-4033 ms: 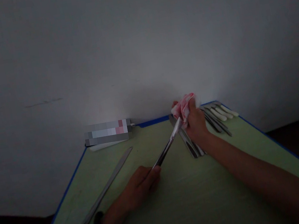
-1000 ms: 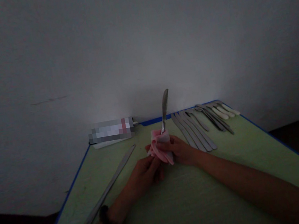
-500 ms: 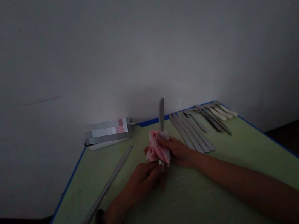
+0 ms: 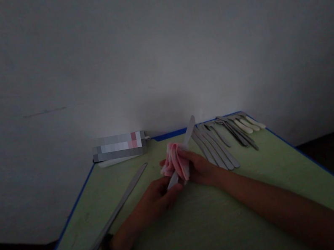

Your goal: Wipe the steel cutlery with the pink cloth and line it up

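Observation:
A table knife (image 4: pixel 190 131) is held over the middle of the table, its blade pointing up and to the right. My left hand (image 4: pixel 161 195) grips the handle at its lower end. A pink cloth (image 4: pixel 176 162) is bunched around the knife's middle. My right hand (image 4: pixel 200 167) is closed on this cloth, thumb on top, pressing it round the knife. The fingers beneath the cloth are hidden. Left of my left hand, another knife (image 4: pixel 132 186) lies slantwise on the table, partly covered by my forearm.
Several knives (image 4: pixel 219 150) lie side by side right of my hands, with a spoon (image 4: pixel 220 134) alongside. Farther right are dark-looking metal cutlery (image 4: pixel 235 132) and white-handled pieces (image 4: pixel 245 124). A blurred-out packet (image 4: pixel 119 146) stands at the back left. The green table (image 4: pixel 222 226) has blue edging and meets a wall.
The knife in my hands has tilted to the right and turned, showing more of its blade face and handle. The cloth stays around it.

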Motion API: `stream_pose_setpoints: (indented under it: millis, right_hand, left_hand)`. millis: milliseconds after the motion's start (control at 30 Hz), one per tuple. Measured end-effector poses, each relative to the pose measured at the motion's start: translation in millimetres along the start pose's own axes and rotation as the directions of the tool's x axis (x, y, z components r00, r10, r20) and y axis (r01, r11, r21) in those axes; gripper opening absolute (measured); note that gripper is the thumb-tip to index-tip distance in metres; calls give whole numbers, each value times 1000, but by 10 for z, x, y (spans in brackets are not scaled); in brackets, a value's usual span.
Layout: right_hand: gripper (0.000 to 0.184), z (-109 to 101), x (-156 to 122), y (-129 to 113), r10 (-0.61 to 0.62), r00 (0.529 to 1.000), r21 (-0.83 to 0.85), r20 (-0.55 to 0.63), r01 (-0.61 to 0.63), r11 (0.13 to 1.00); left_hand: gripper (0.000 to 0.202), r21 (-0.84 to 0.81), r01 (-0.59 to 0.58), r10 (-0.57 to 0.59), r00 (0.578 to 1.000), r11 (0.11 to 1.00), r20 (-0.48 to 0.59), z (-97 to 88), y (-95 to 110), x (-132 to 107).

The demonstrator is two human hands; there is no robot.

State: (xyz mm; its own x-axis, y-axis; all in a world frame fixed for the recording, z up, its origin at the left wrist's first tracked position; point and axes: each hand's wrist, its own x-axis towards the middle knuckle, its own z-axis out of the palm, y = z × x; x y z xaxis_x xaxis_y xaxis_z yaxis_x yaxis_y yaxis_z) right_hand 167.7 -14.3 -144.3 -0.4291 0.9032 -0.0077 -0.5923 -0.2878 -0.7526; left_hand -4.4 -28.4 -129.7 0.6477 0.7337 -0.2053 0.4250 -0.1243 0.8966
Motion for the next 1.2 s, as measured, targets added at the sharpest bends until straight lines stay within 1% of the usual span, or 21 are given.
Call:
stream_pose_setpoints:
  millis: [67, 167, 267, 367, 433, 500, 600, 733, 800, 933, 1100, 1133, 1200]
  right_hand:
    - [48, 12, 3, 3, -12, 1000, -13, -13, 12, 1000]
    - [46, 18, 14, 23, -30, 999, -32, -16, 29, 999]
    - [45, 1, 31, 53, -58, 997, -12, -53, 57, 998]
    - [43, -25, 52, 75, -101, 985, 11, -139, 104, 995]
    - [43, -37, 67, 82, -117, 975, 17, -191, 122, 992]
    - [43, -40, 80, 86, -119, 969, 17, -218, 126, 992]
    - [41, -35, 92, 92, -130, 964, 23, -232, 140, 990]
    - [40, -28, 83, 96, -128, 969, 10, -213, 133, 991]
    - [40, -23, 68, 93, -115, 972, -17, -204, 114, 993]
    - [44, -4, 35, 82, -108, 974, -93, -201, 91, 992]
    - [43, 8, 16, 87, -144, 966, -125, -214, 119, 985]
    - [41, 4, 15, 93, -146, 968, -125, -204, 123, 985]
    - [38, -12, 18, 105, -144, 976, -133, -162, 123, 983]
  left_hand:
    - [43, 37, 17, -18, 1000, 999, 23, 14, 26, -10]
    - [43, 84, -6, 5, 1000, 996, 19, 28, 37, -11]
    - [39, 124, -17, 21, 999, 992, -34, 38, 6, 7]
    - [31, 203, -47, 69, 992, 978, -102, 58, -14, 35]
    - [29, 258, -46, 87, 984, 965, -153, 76, 4, 50]
    - [31, 289, -27, 85, 978, 957, -190, 93, 43, 54]
    - [34, 306, -2, 73, 973, 952, -219, 116, 93, 42]
    - [31, 353, -4, 88, 971, 936, -221, 163, 83, 15]
    - [31, 422, 0, 98, 972, 907, -212, 199, 72, 6]
    - [29, 569, 44, 89, 975, 821, -204, 262, 98, -6]
    - [22, 646, -28, 148, 980, 763, -132, 278, 96, -29]
    - [23, 670, -29, 159, 978, 742, -135, 272, 84, -35]
    - [26, 740, 2, 168, 973, 672, -156, 249, 58, -45]
